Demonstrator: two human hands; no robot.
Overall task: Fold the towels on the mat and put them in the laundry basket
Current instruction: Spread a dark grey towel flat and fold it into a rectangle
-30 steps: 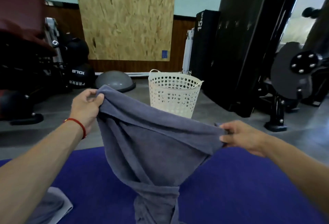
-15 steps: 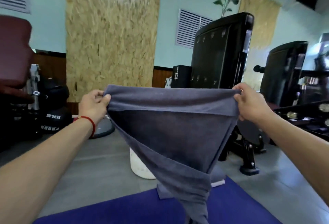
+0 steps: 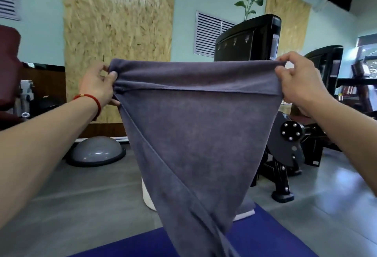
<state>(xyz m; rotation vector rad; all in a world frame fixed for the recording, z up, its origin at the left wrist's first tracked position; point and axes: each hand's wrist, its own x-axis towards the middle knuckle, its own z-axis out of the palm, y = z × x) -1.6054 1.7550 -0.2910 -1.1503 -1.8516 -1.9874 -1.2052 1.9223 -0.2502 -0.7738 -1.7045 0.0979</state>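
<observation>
Both hands up at chest height, well apart, each pinching a top corner of the grey towel [image 3: 193, 126]. Left hand [image 3: 98, 85] has thumb and fingers closed on the bunched left corner, red string bracelet [image 3: 92, 101] on that wrist. Right hand [image 3: 299, 83] grips the right corner, fingertips hooked over the top edge. Towel stretched taut between the hands, top edge folded over into a band with a hem line under it; the rest hangs down and narrows to a twisted tail below the hands, reaching the blue mat [image 3: 275, 236]. Laundry basket [image 3: 147, 197] sits on the grey floor behind the towel, below and between the hands, only a white sliver of its lower side showing. Second towel [image 3: 244, 208] peeks out just right of the hanging tail, on the mat's far edge. Grey half-dome balance trainer [image 3: 95, 152] on the floor below the left hand. Black gym machine [image 3: 289, 144] under the right hand.
</observation>
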